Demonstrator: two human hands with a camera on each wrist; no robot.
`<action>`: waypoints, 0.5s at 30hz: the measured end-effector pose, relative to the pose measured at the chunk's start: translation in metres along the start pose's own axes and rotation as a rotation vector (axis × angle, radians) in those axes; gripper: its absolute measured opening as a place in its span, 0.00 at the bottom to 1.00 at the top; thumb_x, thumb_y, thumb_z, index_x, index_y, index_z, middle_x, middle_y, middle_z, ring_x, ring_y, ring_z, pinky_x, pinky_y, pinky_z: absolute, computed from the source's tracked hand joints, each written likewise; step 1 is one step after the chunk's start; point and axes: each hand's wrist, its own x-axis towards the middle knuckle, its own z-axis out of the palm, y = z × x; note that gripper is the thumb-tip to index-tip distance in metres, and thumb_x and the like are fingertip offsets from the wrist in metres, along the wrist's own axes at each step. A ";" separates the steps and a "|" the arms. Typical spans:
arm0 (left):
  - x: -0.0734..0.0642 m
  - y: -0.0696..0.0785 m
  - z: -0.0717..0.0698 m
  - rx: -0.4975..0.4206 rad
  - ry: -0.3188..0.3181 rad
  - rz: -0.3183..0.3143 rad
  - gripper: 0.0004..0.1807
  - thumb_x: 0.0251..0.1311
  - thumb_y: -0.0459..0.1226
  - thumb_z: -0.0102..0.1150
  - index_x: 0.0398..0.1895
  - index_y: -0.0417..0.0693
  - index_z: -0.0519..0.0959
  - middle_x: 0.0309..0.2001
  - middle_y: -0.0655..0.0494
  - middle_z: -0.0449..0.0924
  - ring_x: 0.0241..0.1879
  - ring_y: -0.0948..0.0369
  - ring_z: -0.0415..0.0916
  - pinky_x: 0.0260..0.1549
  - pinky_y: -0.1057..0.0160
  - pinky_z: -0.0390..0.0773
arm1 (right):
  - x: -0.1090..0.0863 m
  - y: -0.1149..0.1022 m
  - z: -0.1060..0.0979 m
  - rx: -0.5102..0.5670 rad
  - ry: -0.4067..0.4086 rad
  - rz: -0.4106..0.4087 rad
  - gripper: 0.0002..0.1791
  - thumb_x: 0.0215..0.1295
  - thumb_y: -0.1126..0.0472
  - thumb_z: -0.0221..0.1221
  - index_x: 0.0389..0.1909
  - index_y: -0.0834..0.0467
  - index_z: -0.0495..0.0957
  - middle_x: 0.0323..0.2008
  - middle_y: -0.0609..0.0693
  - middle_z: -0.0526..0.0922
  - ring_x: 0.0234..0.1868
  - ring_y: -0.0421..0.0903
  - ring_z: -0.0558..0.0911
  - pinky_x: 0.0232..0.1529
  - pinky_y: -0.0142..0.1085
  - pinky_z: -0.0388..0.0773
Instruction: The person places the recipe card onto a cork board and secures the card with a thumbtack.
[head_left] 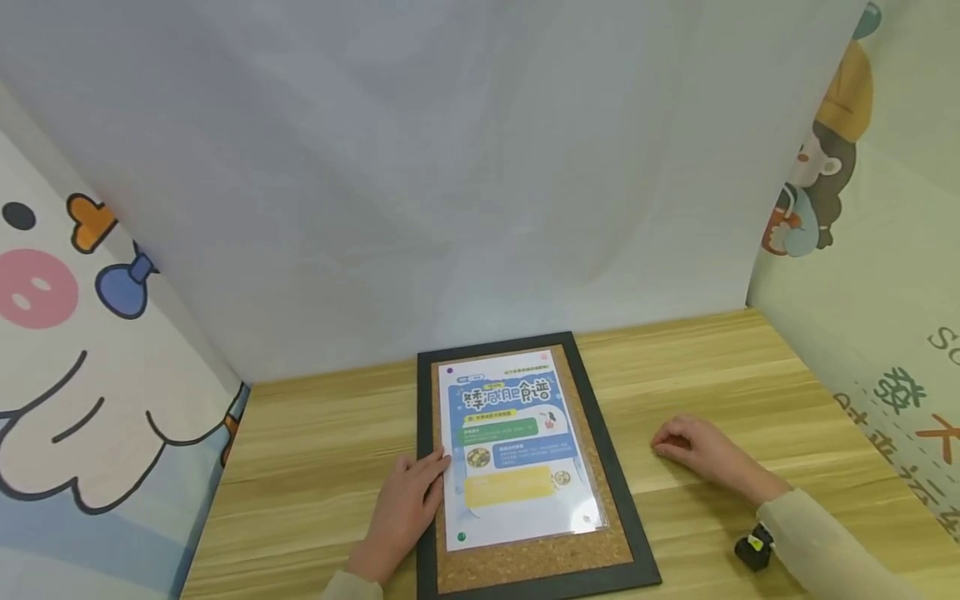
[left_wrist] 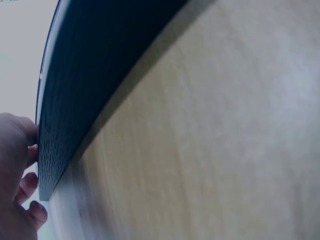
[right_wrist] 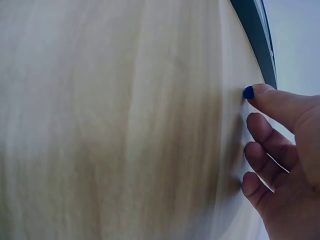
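A cork board (head_left: pixel 525 571) in a black frame (head_left: pixel 611 442) lies flat on the wooden table. On it is a glossy printed sheet (head_left: pixel 517 525), with a purple pin (head_left: pixel 450 371) at its top left corner and a green pin (head_left: pixel 461 537) at its bottom left. My left hand (head_left: pixel 401 504) rests across the frame's left side, fingertips at the sheet's left edge. To the right of the board, my right hand (head_left: pixel 697 450) is low over the table. Its fingertips pinch a small blue pin (right_wrist: pixel 248 92), best seen in the right wrist view.
A pale cloth wall (head_left: pixel 480 208) stands behind the table (head_left: pixel 315 467). Printed cartoon panels flank it, one on the left (head_left: pixel 90 350) and one on the right (head_left: pixel 885 317). A small black device (head_left: pixel 753 550) sits at the right wrist.
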 end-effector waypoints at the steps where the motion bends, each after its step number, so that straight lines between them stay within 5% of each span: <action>1: 0.000 0.000 0.000 -0.001 -0.001 -0.001 0.16 0.63 0.42 0.57 0.54 0.53 0.80 0.58 0.58 0.75 0.30 0.63 0.56 0.29 0.68 0.60 | 0.000 0.001 0.000 -0.005 0.004 0.002 0.04 0.61 0.56 0.61 0.32 0.51 0.81 0.30 0.37 0.78 0.32 0.33 0.75 0.34 0.32 0.73; 15: 0.001 0.002 0.000 0.006 -0.002 -0.010 0.15 0.62 0.40 0.57 0.52 0.53 0.81 0.58 0.57 0.75 0.30 0.63 0.56 0.28 0.67 0.60 | 0.001 0.001 0.006 -0.014 0.016 0.030 0.03 0.62 0.56 0.61 0.31 0.49 0.80 0.28 0.37 0.77 0.29 0.33 0.73 0.31 0.32 0.72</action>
